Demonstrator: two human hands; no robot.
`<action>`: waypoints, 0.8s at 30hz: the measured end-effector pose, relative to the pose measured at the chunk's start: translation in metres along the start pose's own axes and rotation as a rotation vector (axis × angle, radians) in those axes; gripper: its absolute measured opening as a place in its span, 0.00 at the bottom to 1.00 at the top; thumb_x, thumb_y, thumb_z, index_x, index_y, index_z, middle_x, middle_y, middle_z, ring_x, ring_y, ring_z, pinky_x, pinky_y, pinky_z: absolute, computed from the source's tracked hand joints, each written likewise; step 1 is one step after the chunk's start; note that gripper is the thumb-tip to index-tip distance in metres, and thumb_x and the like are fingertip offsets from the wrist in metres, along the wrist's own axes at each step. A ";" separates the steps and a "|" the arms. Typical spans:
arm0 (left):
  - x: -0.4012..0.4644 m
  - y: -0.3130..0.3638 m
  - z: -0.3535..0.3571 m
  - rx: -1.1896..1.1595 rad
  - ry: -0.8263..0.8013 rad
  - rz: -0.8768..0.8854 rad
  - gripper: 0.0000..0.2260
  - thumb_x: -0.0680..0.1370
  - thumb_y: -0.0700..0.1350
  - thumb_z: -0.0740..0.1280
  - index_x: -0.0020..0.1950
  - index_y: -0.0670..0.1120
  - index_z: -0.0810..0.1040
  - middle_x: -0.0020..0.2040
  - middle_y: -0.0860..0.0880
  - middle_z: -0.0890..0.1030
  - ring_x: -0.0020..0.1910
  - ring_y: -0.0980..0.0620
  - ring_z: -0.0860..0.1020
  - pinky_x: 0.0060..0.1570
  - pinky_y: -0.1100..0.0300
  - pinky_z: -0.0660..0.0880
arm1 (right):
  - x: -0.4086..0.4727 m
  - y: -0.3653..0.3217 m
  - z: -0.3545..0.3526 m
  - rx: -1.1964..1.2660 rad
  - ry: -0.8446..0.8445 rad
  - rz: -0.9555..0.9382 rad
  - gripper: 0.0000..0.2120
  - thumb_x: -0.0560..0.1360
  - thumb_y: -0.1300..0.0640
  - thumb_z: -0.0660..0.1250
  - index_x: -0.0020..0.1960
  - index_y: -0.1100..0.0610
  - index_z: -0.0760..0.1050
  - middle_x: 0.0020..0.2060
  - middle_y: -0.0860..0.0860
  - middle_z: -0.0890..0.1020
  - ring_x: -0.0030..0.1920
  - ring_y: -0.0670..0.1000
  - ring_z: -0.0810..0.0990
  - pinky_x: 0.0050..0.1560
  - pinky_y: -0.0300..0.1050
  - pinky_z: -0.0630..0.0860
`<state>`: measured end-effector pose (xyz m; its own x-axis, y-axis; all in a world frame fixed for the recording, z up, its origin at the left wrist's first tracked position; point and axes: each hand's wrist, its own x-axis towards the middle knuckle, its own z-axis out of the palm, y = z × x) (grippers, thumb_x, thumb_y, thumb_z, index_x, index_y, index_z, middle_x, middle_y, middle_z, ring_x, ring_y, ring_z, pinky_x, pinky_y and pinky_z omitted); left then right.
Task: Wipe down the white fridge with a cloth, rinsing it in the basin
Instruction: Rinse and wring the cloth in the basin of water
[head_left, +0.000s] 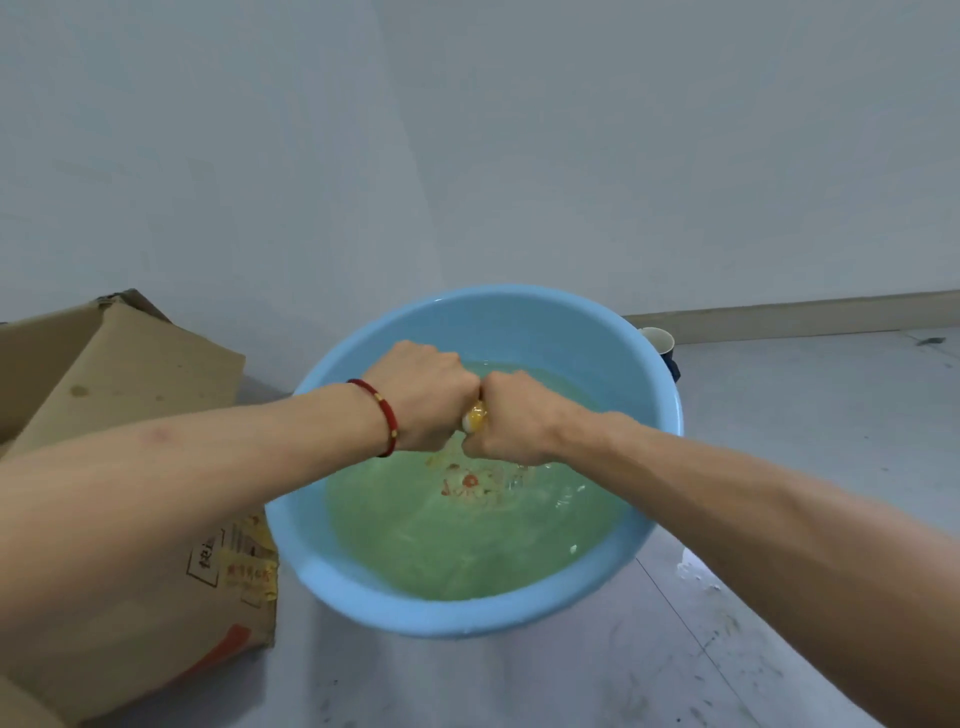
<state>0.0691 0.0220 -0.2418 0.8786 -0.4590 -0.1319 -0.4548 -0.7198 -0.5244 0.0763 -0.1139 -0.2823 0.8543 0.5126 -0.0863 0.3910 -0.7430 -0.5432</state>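
A round blue basin (519, 317) stands on the floor, partly filled with greenish water. Over its middle, my left hand (423, 395) and my right hand (511, 421) are fists pressed together, both gripping a twisted cloth (475, 417). Only a small yellow and white bit of the cloth shows between the fists. My left wrist wears a red cord bracelet. Water ripples just under the hands. The fridge is out of view.
A cardboard box (130, 395) lies against the basin's left side. A small white cup (658, 340) sits behind the basin's right rim, near the wall's baseboard. Grey floor with scuffs and a few drops of water spreads to the right and front.
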 end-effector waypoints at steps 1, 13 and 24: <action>0.001 0.005 0.009 -0.089 0.006 -0.055 0.04 0.74 0.43 0.64 0.41 0.50 0.70 0.34 0.49 0.71 0.36 0.44 0.71 0.35 0.57 0.65 | 0.000 0.003 0.000 -0.082 0.019 -0.020 0.07 0.70 0.56 0.70 0.36 0.54 0.72 0.33 0.51 0.79 0.37 0.59 0.78 0.33 0.44 0.69; 0.009 0.027 0.013 -1.189 -0.064 -0.415 0.05 0.66 0.35 0.72 0.40 0.35 0.80 0.26 0.50 0.69 0.25 0.50 0.64 0.25 0.60 0.61 | 0.002 0.026 -0.034 -0.705 0.220 -0.368 0.12 0.79 0.49 0.64 0.58 0.54 0.67 0.30 0.47 0.63 0.27 0.52 0.62 0.28 0.48 0.55; 0.103 -0.023 -0.115 -1.169 -0.177 -0.059 0.20 0.73 0.63 0.73 0.47 0.46 0.78 0.37 0.49 0.78 0.33 0.51 0.78 0.37 0.56 0.80 | -0.013 0.090 -0.171 -0.078 0.240 -0.045 0.16 0.69 0.46 0.78 0.49 0.52 0.76 0.39 0.49 0.80 0.42 0.53 0.79 0.36 0.48 0.71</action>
<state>0.1534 -0.0689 -0.1471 0.8688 -0.3971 -0.2959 -0.1897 -0.8189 0.5417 0.1586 -0.2613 -0.1878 0.8888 0.4357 0.1422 0.4475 -0.7579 -0.4748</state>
